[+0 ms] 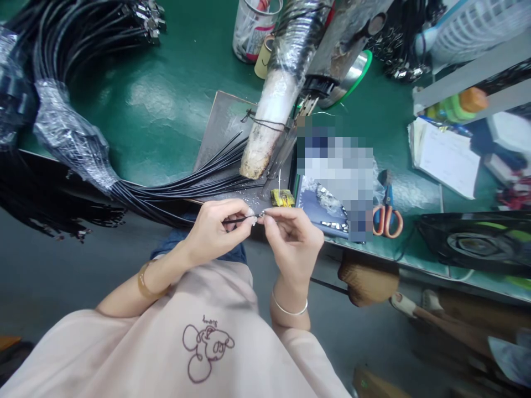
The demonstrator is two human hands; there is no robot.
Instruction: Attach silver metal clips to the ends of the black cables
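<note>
My left hand (222, 224) pinches a black cable (234, 221) close to its end. At that cable end, my right hand (294, 237) closes thumb and fingertips on a tiny shiny metal piece (261, 214); its exact kind is too small to make out. The two hands nearly meet in front of the table edge. Left of them, a bundle of black cables (166, 192) wrapped in clear film (72, 130) fans out over a dark board (224, 119). Just beyond my fingertips sits a small yellow block (282, 198).
A film-wrapped tube (286, 72) slants down over the board. On the right are a blue tray (309, 202) of small metal parts, partly blurred out, orange-handled scissors (388, 213), a notepad (446, 157) and a black fan-like device (477, 243). A clear tub (253, 33) stands behind.
</note>
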